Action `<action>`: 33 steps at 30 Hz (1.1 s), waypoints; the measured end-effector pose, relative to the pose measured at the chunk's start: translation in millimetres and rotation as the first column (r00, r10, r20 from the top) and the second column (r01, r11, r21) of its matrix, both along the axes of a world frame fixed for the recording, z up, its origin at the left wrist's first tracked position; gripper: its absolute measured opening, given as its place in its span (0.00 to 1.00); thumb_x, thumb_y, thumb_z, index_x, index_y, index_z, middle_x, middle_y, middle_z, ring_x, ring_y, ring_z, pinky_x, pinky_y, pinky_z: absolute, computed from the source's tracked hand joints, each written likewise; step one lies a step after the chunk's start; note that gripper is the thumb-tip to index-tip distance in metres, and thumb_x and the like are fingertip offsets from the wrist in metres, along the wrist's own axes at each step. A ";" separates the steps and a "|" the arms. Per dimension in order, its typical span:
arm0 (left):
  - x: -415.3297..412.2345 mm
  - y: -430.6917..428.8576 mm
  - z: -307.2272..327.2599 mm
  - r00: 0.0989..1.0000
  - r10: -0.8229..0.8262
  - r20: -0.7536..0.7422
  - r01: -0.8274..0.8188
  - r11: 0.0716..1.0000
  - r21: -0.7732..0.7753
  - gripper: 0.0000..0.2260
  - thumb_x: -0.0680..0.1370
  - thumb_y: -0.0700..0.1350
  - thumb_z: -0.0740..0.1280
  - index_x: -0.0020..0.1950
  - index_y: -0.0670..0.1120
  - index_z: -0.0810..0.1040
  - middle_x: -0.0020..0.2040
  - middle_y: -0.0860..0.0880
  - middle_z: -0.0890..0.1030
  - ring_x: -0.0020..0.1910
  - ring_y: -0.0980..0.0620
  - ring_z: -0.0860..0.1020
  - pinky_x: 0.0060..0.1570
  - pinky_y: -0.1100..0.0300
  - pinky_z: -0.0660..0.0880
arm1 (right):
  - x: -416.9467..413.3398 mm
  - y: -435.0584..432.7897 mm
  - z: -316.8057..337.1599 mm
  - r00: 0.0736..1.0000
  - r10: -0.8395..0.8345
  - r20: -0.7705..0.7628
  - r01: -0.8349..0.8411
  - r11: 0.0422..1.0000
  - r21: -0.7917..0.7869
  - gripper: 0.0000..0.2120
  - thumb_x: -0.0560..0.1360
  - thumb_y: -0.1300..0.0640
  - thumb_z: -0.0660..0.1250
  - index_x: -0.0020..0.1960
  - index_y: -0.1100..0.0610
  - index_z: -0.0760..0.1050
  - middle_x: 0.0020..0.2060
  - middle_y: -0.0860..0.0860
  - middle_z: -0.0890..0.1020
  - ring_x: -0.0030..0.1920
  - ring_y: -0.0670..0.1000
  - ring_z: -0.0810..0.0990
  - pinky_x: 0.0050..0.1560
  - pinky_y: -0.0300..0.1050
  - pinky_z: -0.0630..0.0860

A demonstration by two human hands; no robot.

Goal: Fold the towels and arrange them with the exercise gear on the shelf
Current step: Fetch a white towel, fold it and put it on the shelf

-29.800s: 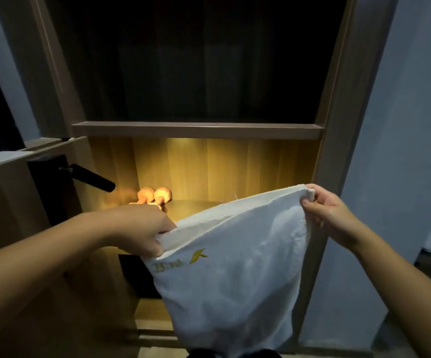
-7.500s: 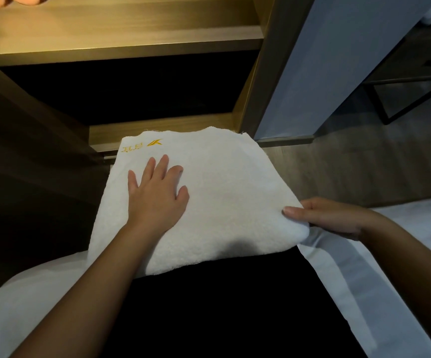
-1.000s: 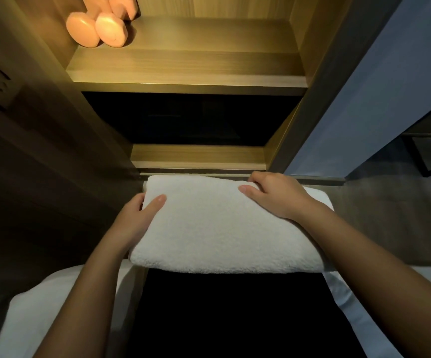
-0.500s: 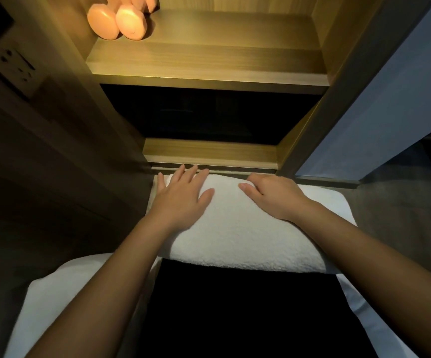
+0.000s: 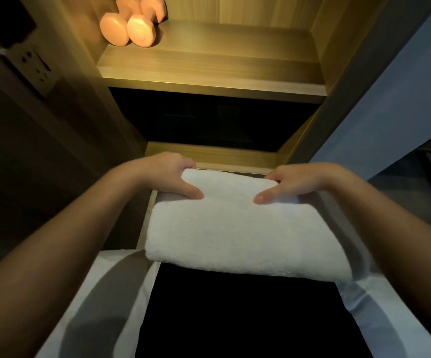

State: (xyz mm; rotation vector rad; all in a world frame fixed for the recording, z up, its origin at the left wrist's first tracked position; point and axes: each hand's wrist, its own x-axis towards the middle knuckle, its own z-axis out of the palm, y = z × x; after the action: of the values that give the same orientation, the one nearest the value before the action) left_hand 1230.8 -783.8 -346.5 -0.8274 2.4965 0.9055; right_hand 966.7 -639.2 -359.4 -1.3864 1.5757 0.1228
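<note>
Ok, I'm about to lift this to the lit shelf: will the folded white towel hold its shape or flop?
Probably floppy: the towel is plush cloth with soft, rounded folds. With the left hand and right hand gripping only its far edge, the near layers may droop open.

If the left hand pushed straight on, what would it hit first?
Likely the front edge of the lower shelf board, just beyond the towel that the left hand grips, though depth is unclear.
</note>
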 end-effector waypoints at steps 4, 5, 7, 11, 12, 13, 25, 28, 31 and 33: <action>2.3 5.5 42.5 0.974 -0.126 0.188 0.077 0.966 0.246 0.22 0.70 0.59 0.74 0.59 0.52 0.74 0.54 0.53 0.81 0.50 0.55 0.81 0.50 0.59 0.80 | 2.2 11.5 39.0 0.925 0.015 0.380 -0.133 0.949 0.287 0.24 0.74 0.45 0.69 0.67 0.50 0.72 0.61 0.49 0.81 0.61 0.53 0.80 0.63 0.53 0.76; 4.3 10.1 49.5 0.958 -0.161 0.238 0.075 0.940 0.332 0.24 0.69 0.62 0.74 0.59 0.52 0.75 0.54 0.52 0.81 0.50 0.54 0.82 0.50 0.59 0.80 | 6.7 16.7 43.0 0.913 0.032 0.408 -0.179 0.928 0.328 0.23 0.76 0.48 0.68 0.69 0.52 0.70 0.62 0.51 0.80 0.62 0.54 0.80 0.63 0.54 0.76; 8.8 22.7 55.9 0.923 -0.244 0.296 0.074 0.871 0.485 0.27 0.67 0.69 0.71 0.57 0.53 0.76 0.52 0.51 0.82 0.49 0.53 0.82 0.47 0.59 0.78 | 22.0 29.3 44.5 0.903 0.069 0.424 -0.244 0.894 0.375 0.24 0.76 0.46 0.67 0.69 0.53 0.69 0.62 0.54 0.80 0.59 0.56 0.80 0.58 0.52 0.77; 16.2 45.0 22.3 0.899 -0.190 0.395 -0.027 0.875 0.482 0.32 0.69 0.73 0.63 0.57 0.48 0.75 0.50 0.47 0.84 0.46 0.49 0.83 0.43 0.56 0.77 | 43.5 52.3 34.4 0.884 0.030 0.467 -0.252 0.872 0.421 0.20 0.79 0.44 0.63 0.69 0.49 0.70 0.61 0.52 0.81 0.56 0.55 0.82 0.59 0.60 0.77; 17.1 46.6 8.1 0.913 -0.083 0.400 -0.053 0.947 0.318 0.32 0.69 0.73 0.62 0.58 0.47 0.75 0.49 0.48 0.83 0.46 0.50 0.82 0.41 0.58 0.76 | 43.0 55.7 29.0 0.911 -0.010 0.412 -0.159 0.914 0.373 0.18 0.79 0.44 0.63 0.66 0.49 0.72 0.60 0.52 0.82 0.56 0.54 0.83 0.59 0.58 0.78; 19.4 45.9 -7.0 0.927 0.059 0.370 -0.106 0.989 0.107 0.32 0.71 0.72 0.62 0.59 0.47 0.74 0.50 0.49 0.81 0.47 0.50 0.81 0.41 0.58 0.75 | 40.8 56.8 21.5 0.952 -0.050 0.302 -0.033 0.965 0.262 0.15 0.79 0.44 0.63 0.63 0.49 0.74 0.57 0.50 0.83 0.55 0.53 0.82 0.57 0.53 0.80; 37.5 48.1 -89.1 0.588 0.795 0.148 -0.733 0.447 0.513 0.17 0.72 0.60 0.72 0.51 0.48 0.80 0.48 0.49 0.85 0.45 0.49 0.84 0.40 0.58 0.77 | -10.7 70.0 -78.3 0.738 -0.645 -0.197 0.624 0.764 -0.165 0.40 0.71 0.29 0.63 0.73 0.55 0.66 0.69 0.55 0.73 0.65 0.59 0.74 0.61 0.54 0.73; 15.4 38.3 -93.8 0.438 0.868 -0.236 -0.720 0.495 0.486 0.10 0.77 0.51 0.71 0.50 0.44 0.79 0.50 0.47 0.84 0.42 0.52 0.82 0.40 0.61 0.76 | -19.7 50.9 -72.9 0.697 -0.695 -0.175 0.587 0.693 -0.418 0.34 0.71 0.35 0.69 0.67 0.56 0.71 0.62 0.56 0.77 0.59 0.59 0.76 0.50 0.48 0.70; -2.3 21.1 -94.1 0.439 0.845 -0.306 -0.770 0.529 0.356 0.09 0.79 0.50 0.68 0.52 0.46 0.79 0.52 0.45 0.82 0.44 0.51 0.78 0.45 0.59 0.71 | -30.4 33.5 -69.7 0.670 -0.722 -0.172 0.568 0.648 -0.507 0.31 0.74 0.36 0.67 0.67 0.56 0.70 0.62 0.56 0.77 0.60 0.60 0.76 0.50 0.49 0.71; -2.8 12.3 -99.5 0.495 0.863 -0.100 -0.784 0.494 0.376 0.16 0.78 0.54 0.68 0.57 0.43 0.79 0.55 0.44 0.82 0.43 0.50 0.80 0.47 0.59 0.71 | -36.1 30.6 -76.8 0.677 -0.703 -0.217 0.593 0.696 -0.405 0.33 0.74 0.36 0.67 0.70 0.56 0.67 0.65 0.56 0.75 0.61 0.60 0.75 0.52 0.50 0.71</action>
State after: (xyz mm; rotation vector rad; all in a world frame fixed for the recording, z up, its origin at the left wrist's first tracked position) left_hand 1228.0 -771.6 -446.0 -2.0118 1.9636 1.7437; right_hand 930.6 -608.6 -436.1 -0.9467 2.4088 -0.3469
